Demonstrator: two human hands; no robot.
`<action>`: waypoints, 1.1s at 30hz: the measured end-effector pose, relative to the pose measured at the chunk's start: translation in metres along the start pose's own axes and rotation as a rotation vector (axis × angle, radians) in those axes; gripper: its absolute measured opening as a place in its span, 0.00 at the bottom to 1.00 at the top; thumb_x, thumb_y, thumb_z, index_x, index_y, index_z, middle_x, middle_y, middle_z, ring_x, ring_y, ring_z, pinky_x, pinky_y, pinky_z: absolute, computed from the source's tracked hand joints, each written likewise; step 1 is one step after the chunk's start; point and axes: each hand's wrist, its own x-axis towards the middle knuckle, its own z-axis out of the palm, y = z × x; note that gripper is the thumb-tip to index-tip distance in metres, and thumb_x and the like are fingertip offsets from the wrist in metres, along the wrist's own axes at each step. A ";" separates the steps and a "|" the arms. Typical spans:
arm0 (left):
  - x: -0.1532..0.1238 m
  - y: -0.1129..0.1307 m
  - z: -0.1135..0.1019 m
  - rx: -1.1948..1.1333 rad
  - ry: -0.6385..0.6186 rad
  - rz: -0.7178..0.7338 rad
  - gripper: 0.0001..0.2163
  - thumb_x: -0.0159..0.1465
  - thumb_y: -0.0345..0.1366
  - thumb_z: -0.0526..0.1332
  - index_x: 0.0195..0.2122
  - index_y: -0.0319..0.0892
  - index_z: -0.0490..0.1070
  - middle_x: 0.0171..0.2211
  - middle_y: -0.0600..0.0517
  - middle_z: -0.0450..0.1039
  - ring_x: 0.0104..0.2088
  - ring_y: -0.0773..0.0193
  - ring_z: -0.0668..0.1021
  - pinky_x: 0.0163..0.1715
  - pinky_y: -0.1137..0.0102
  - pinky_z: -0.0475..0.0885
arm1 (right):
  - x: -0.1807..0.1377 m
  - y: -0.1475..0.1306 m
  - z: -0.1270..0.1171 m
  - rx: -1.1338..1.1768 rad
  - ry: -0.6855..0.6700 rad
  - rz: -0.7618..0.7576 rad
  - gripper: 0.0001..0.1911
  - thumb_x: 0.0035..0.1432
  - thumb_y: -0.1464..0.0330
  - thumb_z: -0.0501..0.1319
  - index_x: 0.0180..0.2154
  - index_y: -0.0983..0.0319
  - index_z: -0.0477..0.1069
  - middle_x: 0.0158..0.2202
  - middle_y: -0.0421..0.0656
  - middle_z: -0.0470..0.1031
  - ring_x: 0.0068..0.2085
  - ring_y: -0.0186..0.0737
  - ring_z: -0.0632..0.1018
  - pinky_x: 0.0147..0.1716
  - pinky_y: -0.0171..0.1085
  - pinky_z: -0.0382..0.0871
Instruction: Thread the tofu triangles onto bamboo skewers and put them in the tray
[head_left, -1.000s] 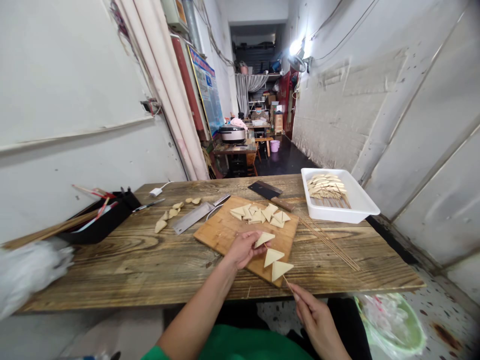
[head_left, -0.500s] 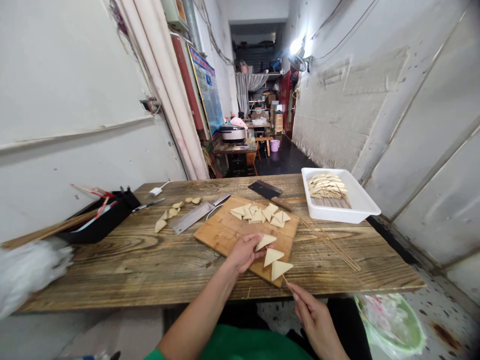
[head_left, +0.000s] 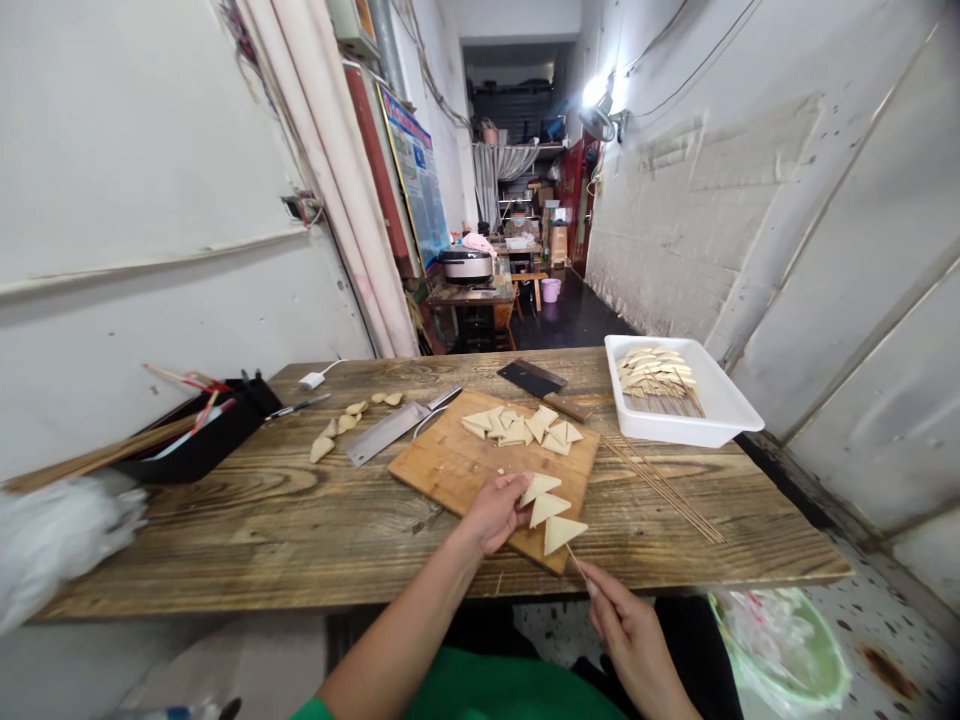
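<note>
In the head view, the left hand [head_left: 495,512], below the centre of the frame, pinches the farthest of three pale triangles [head_left: 564,533] lined up on a stick [head_left: 574,560]. The right hand [head_left: 628,628], at the lower centre right, has its fingers closed around the stick's near end. The triangles hang over the near corner of a cutting board [head_left: 442,462], with loose pieces [head_left: 517,431] lying on its far part. A cleaver [head_left: 386,433] lies on the table [head_left: 300,540] left of the board; spare sticks [head_left: 664,490] and a white tray [head_left: 724,405] sit right of centre.
</note>
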 end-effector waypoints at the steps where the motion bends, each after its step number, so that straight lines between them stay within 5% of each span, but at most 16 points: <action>1: -0.001 0.002 0.000 -0.021 -0.007 0.004 0.11 0.61 0.37 0.57 0.37 0.32 0.71 0.36 0.40 0.74 0.32 0.62 0.77 0.34 0.66 0.73 | 0.001 -0.002 -0.001 -0.004 0.005 -0.003 0.27 0.57 0.53 0.54 0.49 0.65 0.70 0.18 0.37 0.62 0.19 0.29 0.60 0.18 0.28 0.57; 4: -0.004 0.006 -0.001 -0.048 0.003 0.009 0.16 0.61 0.42 0.55 0.40 0.33 0.70 0.39 0.40 0.74 0.35 0.61 0.77 0.35 0.66 0.72 | 0.003 -0.006 -0.004 -0.028 0.028 -0.017 0.27 0.57 0.52 0.53 0.49 0.65 0.71 0.20 0.39 0.68 0.20 0.31 0.66 0.19 0.28 0.62; 8: -0.008 0.003 -0.011 0.087 0.087 0.083 0.19 0.57 0.42 0.60 0.44 0.34 0.69 0.39 0.40 0.74 0.35 0.63 0.77 0.37 0.69 0.71 | 0.010 -0.018 -0.019 -0.185 0.103 -0.121 0.21 0.55 0.55 0.57 0.44 0.61 0.74 0.36 0.46 0.77 0.34 0.40 0.76 0.33 0.33 0.71; 12: -0.009 -0.006 -0.023 0.349 0.209 0.253 0.25 0.51 0.46 0.64 0.45 0.35 0.68 0.38 0.42 0.75 0.32 0.66 0.76 0.30 0.74 0.69 | 0.035 -0.049 -0.057 -0.429 0.151 -0.246 0.19 0.59 0.58 0.52 0.42 0.62 0.73 0.24 0.42 0.75 0.25 0.37 0.75 0.25 0.31 0.69; 16: -0.007 -0.007 -0.032 0.421 0.215 0.281 0.27 0.49 0.49 0.63 0.45 0.35 0.67 0.37 0.43 0.75 0.28 0.67 0.74 0.28 0.73 0.68 | 0.094 -0.095 -0.120 -0.867 0.372 -0.266 0.19 0.62 0.60 0.48 0.41 0.63 0.72 0.23 0.39 0.73 0.25 0.35 0.74 0.27 0.30 0.67; 22: -0.001 -0.008 -0.039 0.433 0.166 0.244 0.29 0.49 0.50 0.63 0.47 0.33 0.65 0.36 0.43 0.75 0.28 0.67 0.73 0.30 0.72 0.67 | 0.215 -0.129 -0.192 -1.064 0.531 -0.051 0.11 0.62 0.65 0.54 0.39 0.65 0.71 0.35 0.42 0.74 0.35 0.35 0.76 0.38 0.38 0.69; 28: 0.004 -0.012 -0.043 0.446 0.151 0.240 0.31 0.47 0.51 0.63 0.45 0.33 0.64 0.33 0.43 0.75 0.26 0.67 0.72 0.28 0.72 0.67 | 0.279 -0.119 -0.196 -1.175 0.539 0.138 0.12 0.61 0.65 0.56 0.44 0.65 0.67 0.43 0.44 0.71 0.39 0.37 0.75 0.38 0.40 0.71; 33: 0.003 -0.012 -0.043 0.499 0.128 0.238 0.28 0.49 0.50 0.62 0.45 0.33 0.65 0.34 0.42 0.74 0.26 0.67 0.72 0.27 0.71 0.67 | 0.280 -0.127 -0.190 -1.296 0.534 0.107 0.13 0.61 0.64 0.57 0.44 0.66 0.67 0.42 0.44 0.71 0.39 0.37 0.75 0.38 0.41 0.70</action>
